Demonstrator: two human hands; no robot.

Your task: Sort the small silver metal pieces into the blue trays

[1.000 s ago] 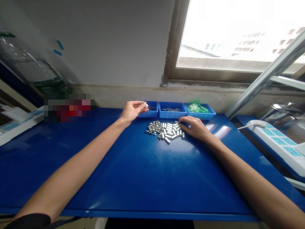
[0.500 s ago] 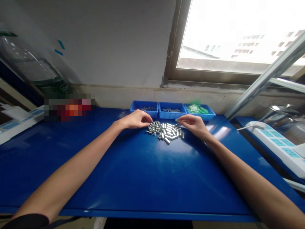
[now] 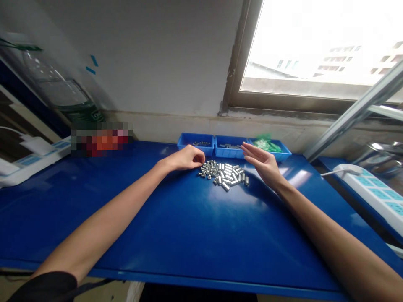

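On the blue tabletop lies a pile of small silver screws [image 3: 208, 169], with several silver metal spacers [image 3: 232, 175] spread against its right side. My left hand [image 3: 187, 158] is at the pile's left edge, thumb and fingers curled together in a pinch; whatever is between the fingertips is hidden. To the right, my right hand [image 3: 262, 162] is raised by the front of the middle blue bin [image 3: 231, 152]. Its fingers are stretched out and apart from the thumb, and nothing shows in them. Grey metal pieces [image 3: 229, 146] lie inside that bin.
A left blue bin [image 3: 185, 147] holds small screws, and a right blue bin [image 3: 285, 156] holds a green plastic bag [image 3: 267, 144]. Power strips [image 3: 374, 184] lie at the right side and far left. A large clear bottle [image 3: 59, 86] stands back left.
My right hand has opened from a pinch on a small metal piece and moved up toward the middle bin; the piece no longer shows. My left hand stays by the screws. The view has shifted slightly left.
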